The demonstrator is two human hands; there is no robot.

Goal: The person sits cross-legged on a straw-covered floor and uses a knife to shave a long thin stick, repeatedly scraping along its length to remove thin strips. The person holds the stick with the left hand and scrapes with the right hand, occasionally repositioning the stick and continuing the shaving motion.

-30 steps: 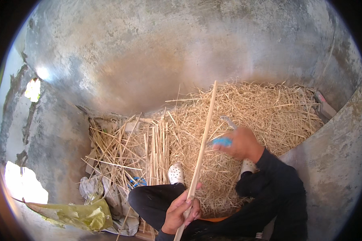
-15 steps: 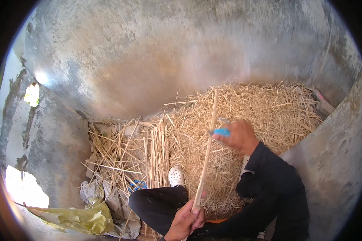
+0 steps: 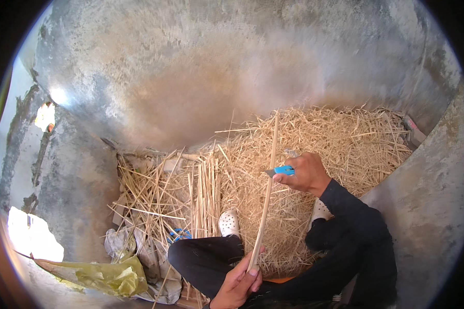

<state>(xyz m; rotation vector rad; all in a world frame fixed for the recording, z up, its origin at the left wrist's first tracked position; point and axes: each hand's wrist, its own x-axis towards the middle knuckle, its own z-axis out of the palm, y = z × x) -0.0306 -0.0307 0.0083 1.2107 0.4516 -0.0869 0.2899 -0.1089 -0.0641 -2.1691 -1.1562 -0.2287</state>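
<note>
A long, pale strip of split wood or bamboo [image 3: 267, 206] slants up and away from my lap, its far end over the shavings. Its near end is gripped in my left hand [image 3: 238, 285], thumb on top. My right hand [image 3: 306, 174] is closed around a blue-handled utility knife [image 3: 283, 170]. The knife's dark blade points left and meets the strip above its middle. My right thumb lies close to the strip; whether it presses on it I cannot tell.
A thick heap of curled shavings [image 3: 345, 139] spreads along the wall [image 3: 201, 67]. Thin sticks [image 3: 206, 193] lie bundled left of my white clog [image 3: 229, 223], with scattered sticks [image 3: 154, 190] beyond. Yellow plastic sheeting [image 3: 113, 277] and pale crumpled sacking [image 3: 157, 262] lie at lower left.
The knife and right hand, blurred before, now look sharp and sit in nearly the same place on the strip. My left hand keeps its grip. The whole view has shifted slightly.
</note>
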